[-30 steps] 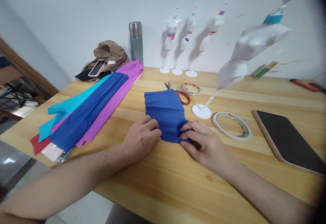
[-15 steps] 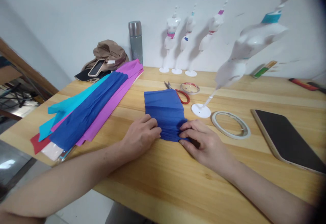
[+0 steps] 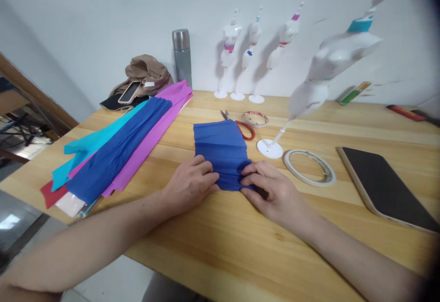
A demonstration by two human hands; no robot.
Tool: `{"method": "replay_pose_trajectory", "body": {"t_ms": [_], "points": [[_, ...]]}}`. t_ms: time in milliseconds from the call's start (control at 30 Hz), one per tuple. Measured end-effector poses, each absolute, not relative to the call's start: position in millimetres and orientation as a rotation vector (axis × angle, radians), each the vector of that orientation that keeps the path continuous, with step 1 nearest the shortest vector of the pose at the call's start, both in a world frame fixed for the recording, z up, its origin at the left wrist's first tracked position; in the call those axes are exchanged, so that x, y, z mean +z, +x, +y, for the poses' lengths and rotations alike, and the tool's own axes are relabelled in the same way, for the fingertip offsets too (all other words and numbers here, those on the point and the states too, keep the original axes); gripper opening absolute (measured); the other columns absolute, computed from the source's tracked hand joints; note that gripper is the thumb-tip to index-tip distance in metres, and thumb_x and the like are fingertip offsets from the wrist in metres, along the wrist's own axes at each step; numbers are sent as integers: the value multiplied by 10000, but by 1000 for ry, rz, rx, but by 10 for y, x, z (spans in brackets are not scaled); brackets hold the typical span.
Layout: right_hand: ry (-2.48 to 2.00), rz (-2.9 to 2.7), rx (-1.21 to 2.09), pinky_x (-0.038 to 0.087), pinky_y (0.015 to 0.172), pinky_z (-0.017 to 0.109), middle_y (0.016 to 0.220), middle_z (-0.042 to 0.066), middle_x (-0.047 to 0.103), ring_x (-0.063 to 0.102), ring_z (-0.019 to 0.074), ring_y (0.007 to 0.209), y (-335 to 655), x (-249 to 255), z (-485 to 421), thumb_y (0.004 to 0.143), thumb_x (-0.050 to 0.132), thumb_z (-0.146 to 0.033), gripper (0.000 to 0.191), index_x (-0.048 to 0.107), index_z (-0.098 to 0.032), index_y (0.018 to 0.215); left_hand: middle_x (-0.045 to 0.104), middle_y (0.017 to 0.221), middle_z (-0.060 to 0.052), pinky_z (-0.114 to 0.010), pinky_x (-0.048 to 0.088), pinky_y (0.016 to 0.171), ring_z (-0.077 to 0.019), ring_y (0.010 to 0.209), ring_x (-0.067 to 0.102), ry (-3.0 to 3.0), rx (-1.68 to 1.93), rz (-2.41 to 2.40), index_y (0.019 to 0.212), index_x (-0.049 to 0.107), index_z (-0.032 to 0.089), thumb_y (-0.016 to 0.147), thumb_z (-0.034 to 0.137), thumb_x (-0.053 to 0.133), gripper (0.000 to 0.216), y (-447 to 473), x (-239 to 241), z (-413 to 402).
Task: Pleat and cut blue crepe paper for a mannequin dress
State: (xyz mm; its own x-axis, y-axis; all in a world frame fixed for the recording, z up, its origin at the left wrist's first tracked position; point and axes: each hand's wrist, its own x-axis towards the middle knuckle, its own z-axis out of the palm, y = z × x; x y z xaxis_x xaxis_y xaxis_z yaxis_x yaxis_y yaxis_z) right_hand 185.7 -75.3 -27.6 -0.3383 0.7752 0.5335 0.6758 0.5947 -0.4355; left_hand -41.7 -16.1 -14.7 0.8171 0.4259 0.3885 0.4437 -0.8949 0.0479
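Observation:
A dark blue sheet of crepe paper [image 3: 222,148] lies on the wooden table [image 3: 220,238], pleated into narrow folds along its near edge. My left hand [image 3: 190,185] pinches the left end of those folds, fingers closed on the paper. My right hand [image 3: 271,192] pinches the right end in the same way. A white doll mannequin on a round stand [image 3: 311,89] leans just behind the paper on the right, beside a white tape ring [image 3: 309,167].
Long strips of cyan, blue and magenta crepe paper [image 3: 117,151] lie at the left. Red-handled scissors [image 3: 242,128] and a tape roll [image 3: 256,118] sit behind the sheet. A tablet [image 3: 385,187] lies at the right; a flask [image 3: 182,57], three small mannequins [image 3: 252,54] and a bag with a phone [image 3: 139,79] stand by the wall.
Both hands stay pinched on the pleated near edge of the blue sheet; the folds look gathered slightly tighter. The view has shifted a little.

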Motion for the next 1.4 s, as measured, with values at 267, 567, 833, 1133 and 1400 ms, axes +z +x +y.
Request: {"method": "replay_pose_trajectory", "body": {"t_ms": [267, 567, 833, 1133, 1400], "points": [[-1138, -2147, 150, 519, 742, 437, 954, 115, 623, 605, 253, 881, 1863, -270, -761, 827, 618, -223, 84, 639, -166, 884, 609, 764, -44, -271, 418, 654, -157, 727, 488, -2927, -595, -660, 827, 681, 178, 928, 206, 484, 224, -421, -174, -156], [-1180, -2179, 82, 513, 733, 447, 960, 127, 631, 598, 259, 877, 1849, -285, -768, 842, 589, -211, 121, 657, -146, 918, 602, 757, -53, -268, 441, 676, -159, 751, 516, -2933, -588, -656, 861, 671, 172, 933, 202, 453, 232, -413, -209, -147], [-1148, -2169, 54, 506, 707, 402, 932, 112, 642, 604, 231, 849, 1844, -275, -761, 862, 529, -139, 151, 679, -154, 877, 618, 749, -45, -266, 431, 643, -156, 715, 513, -2931, -591, -630, 872, 677, 170, 930, 176, 456, 228, -410, -196, -162], [-1169, -2172, 5, 430, 620, 346, 789, 83, 592, 541, 196, 730, 1851, -271, -764, 873, 531, -164, 185, 716, -156, 856, 628, 742, -35, -259, 414, 606, -149, 680, 510, -2932, -602, -673, 852, 683, 170, 937, 166, 444, 254, -427, -150, -187], [-1196, -2213, -51, 383, 672, 345, 774, 66, 624, 540, 194, 754, 1863, -291, -759, 899, 548, -206, 167, 703, -172, 846, 627, 728, -26, -260, 415, 610, -154, 691, 521, -2952, -602, -812, 768, 695, 184, 920, 221, 497, 252, -424, -134, -187]]}}
